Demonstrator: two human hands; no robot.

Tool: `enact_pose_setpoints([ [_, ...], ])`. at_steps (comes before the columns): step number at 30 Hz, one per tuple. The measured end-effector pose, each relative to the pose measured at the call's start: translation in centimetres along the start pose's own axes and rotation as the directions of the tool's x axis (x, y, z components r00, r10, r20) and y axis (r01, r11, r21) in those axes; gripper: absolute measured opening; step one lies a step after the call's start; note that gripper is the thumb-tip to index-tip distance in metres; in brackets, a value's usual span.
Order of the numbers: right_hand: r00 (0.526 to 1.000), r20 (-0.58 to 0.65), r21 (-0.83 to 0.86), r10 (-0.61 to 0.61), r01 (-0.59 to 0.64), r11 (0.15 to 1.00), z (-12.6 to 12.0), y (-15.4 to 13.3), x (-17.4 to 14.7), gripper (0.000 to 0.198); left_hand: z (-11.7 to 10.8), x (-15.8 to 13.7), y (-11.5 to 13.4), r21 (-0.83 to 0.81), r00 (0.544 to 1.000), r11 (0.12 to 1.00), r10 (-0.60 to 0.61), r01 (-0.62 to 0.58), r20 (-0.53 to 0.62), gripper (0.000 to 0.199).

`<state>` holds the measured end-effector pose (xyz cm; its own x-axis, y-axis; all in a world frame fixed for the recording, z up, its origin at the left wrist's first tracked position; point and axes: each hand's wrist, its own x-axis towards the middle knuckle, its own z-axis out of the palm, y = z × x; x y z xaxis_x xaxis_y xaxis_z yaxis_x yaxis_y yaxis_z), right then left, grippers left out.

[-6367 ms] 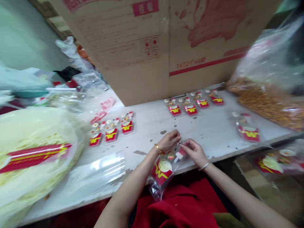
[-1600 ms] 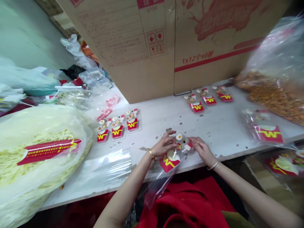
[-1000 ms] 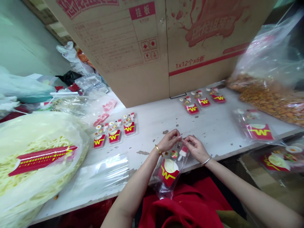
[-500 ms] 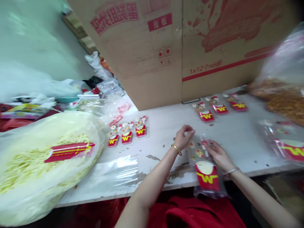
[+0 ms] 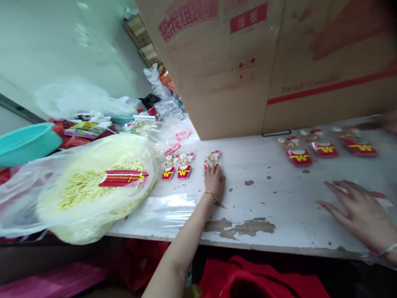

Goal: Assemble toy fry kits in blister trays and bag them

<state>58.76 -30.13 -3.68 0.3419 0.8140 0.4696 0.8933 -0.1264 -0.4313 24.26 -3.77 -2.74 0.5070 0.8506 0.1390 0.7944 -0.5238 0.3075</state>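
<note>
Left hand (image 5: pixel 214 181) laid over the near part of a small red pack (image 5: pixel 213 156); right hand (image 5: pixel 359 211) blurred, fingers spread, at the right
The left fingers lie close together across the pack; whether they pinch it I cannot tell. Two matching packs (image 5: pixel 184 170) sit just left, a part-hidden pack (image 5: pixel 379 195) shows behind the right hand, three others (image 5: pixel 324 149) lie far right before one cardboard box (image 5: pixel 229 103). Half a second ago the left hand was off this pack, which now has a wider gap from its two neighbours
</note>
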Motion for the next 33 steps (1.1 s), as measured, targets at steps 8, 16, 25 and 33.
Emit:
enact_pose_setpoints([
  [8,0.722,0.385,0.285,-0.576,0.500,0.818,7.7,-12.4,3.4,0.098,-0.5,-12.3,7.2,-0.131,0.901,0.909,0.412,-0.395,0.138,0.066],
  [16,0.487,0.547,0.383,-0.681,0.577,0.721,12.1,-15.3,6.8,0.116,-6.4,-15.1,-3.7,-0.099,0.963,0.967,-0.243,0.233,-0.115,0.033],
  [25,0.580,0.502,0.337,-0.642,0.552,0.763,10.8,-18.2,5.0,0.100,-5.7,-15.5,-7.9,-0.029,0.965,0.965,-0.262,0.261,-0.025,0.019],
  [33,0.472,0.608,0.343,-0.638,0.569,0.748,7.7,-20.9,3.9,0.105,-4.4,-12.8,-2.3,-0.338,0.995,0.940,-0.024,0.055,0.096,0.024],
])
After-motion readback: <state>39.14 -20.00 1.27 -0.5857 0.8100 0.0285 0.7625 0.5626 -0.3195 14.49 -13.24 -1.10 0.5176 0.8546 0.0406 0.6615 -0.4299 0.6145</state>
